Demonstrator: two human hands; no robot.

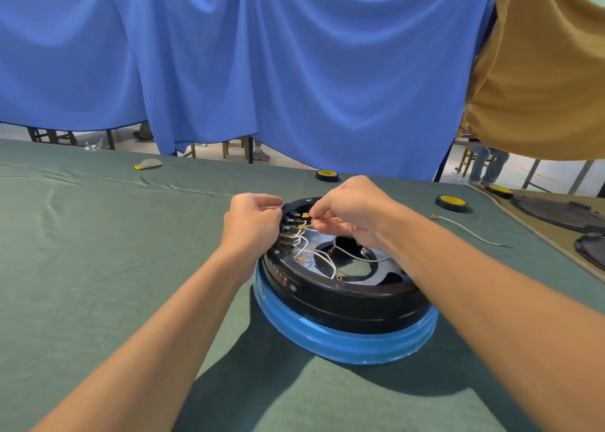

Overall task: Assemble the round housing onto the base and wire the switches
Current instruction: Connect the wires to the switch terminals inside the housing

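Observation:
A black round housing (343, 297) sits on a blue base ring (347, 340) on the green cloth. Inside its far-left wall stands a row of switches (288, 231) with brass terminals. White wires (314, 251) loop across the inside. My left hand (252, 218) grips the housing's far-left rim beside the switches, fingers curled. My right hand (350, 212) reaches in from the right and pinches a white wire's brass connector (305, 215) close to a switch terminal.
A loose white wire (471, 231) lies on the cloth to the right. Black tape rolls with yellow cores (453, 202) (327, 174) sit near the table's far edge. Dark parts (563, 212) lie on a tan mat at right. Blue cloth hangs behind.

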